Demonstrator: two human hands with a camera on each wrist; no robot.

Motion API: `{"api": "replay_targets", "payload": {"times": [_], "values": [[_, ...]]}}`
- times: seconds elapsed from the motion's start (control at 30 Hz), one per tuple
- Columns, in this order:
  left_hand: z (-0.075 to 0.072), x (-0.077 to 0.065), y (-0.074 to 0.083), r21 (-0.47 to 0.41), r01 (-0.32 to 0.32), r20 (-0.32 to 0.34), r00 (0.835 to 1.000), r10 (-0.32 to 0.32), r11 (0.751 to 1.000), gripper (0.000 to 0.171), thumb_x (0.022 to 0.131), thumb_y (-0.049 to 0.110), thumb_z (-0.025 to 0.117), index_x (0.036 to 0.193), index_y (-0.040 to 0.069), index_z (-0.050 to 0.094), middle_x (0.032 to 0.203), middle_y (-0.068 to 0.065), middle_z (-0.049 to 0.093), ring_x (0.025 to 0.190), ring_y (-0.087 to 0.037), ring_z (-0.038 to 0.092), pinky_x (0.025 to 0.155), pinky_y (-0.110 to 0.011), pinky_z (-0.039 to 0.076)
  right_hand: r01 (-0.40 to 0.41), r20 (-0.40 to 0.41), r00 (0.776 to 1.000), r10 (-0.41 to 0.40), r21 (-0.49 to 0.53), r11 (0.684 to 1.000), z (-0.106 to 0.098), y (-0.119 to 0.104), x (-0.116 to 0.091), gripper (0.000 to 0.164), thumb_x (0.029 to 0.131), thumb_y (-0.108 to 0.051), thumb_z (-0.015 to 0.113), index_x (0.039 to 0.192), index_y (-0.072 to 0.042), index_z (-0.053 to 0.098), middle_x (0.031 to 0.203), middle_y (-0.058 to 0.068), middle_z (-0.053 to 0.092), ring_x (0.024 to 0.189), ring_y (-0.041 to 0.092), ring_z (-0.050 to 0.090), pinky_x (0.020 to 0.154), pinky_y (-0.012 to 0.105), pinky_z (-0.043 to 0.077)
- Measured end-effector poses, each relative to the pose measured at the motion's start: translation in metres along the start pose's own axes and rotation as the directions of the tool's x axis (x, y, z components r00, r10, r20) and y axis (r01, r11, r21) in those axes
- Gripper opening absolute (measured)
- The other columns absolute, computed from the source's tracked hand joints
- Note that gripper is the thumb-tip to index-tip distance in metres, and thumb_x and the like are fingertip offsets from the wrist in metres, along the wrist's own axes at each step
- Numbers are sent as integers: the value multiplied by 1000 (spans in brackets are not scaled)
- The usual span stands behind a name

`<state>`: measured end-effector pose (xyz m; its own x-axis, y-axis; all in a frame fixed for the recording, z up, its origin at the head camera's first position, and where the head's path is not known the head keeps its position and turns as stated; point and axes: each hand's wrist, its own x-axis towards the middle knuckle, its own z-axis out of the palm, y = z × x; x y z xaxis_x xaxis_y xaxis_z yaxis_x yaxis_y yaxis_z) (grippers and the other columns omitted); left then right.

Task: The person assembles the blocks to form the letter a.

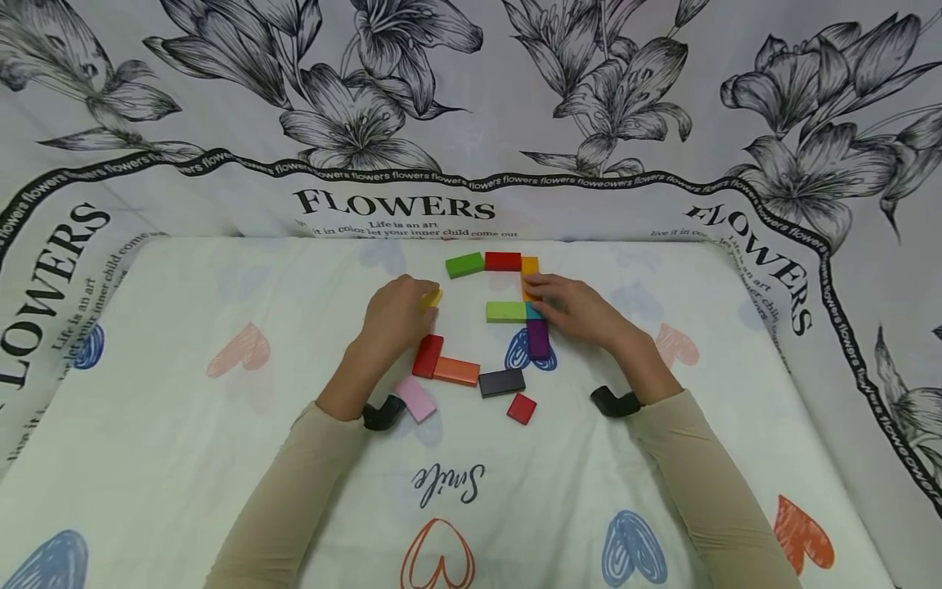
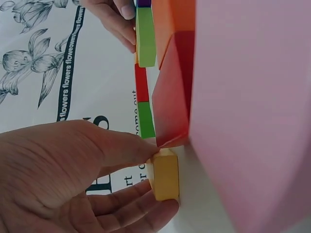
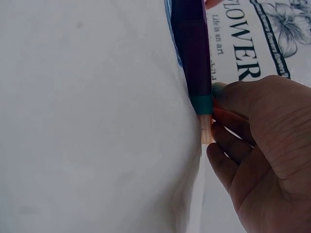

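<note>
My left hand pinches a yellow block between thumb and fingers. A red block lies just nearer than it and joins an orange-red block. My right hand rests at the right side of the arrangement. Its fingers lie across an orange block, and its thumb touches a small teal block. That teal block sits between a light green block and a purple block. Beyond, a red block joins the orange block to a green block.
A dark grey block, a small red block and a pink block lie nearer the person. Black wrist bands sit at both sleeves. The white printed cloth meets a flower-patterned cloth behind.
</note>
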<state>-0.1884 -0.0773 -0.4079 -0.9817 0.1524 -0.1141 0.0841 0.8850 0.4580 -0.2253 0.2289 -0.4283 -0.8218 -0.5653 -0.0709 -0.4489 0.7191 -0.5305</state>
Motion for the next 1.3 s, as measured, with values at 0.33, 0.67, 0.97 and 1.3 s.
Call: {"api": "replay_targets", "payload": {"times": [0.33,0.67,0.97,1.3], "values": [[3,-1,1,27,2,-44,999,0,1000,31,94,8,63,121,-4,72,102,-18,71,88,-32,62,80,-42,56,-8,2,1000,8,14,1000,2,0,0,45,107,-16,61,151,-6,57,165,10,49,159,35,38,130,54,33],[4,-5,2,-24,37,-49,998,-38,999,41,97,13,69,135,-2,69,123,-21,71,104,-34,64,93,-47,58,-4,3,1000,4,9,1000,4,-4,-1,45,107,-17,61,151,-7,57,165,9,50,159,34,39,130,53,34],[4,-4,10,-61,26,-57,998,-29,998,44,97,16,73,139,2,68,127,-18,71,106,-32,62,96,-46,56,4,3,1000,-4,-2,1000,3,-5,0,45,108,-17,61,151,-7,57,165,9,50,159,34,39,130,54,34],[13,-6,27,-53,-33,-8,999,33,998,42,96,14,73,137,3,69,127,-15,72,107,-29,64,99,-44,55,-2,-1,1000,2,-13,1000,2,-3,-1,45,107,-17,62,151,-7,57,165,9,50,159,34,39,129,55,35]]}}
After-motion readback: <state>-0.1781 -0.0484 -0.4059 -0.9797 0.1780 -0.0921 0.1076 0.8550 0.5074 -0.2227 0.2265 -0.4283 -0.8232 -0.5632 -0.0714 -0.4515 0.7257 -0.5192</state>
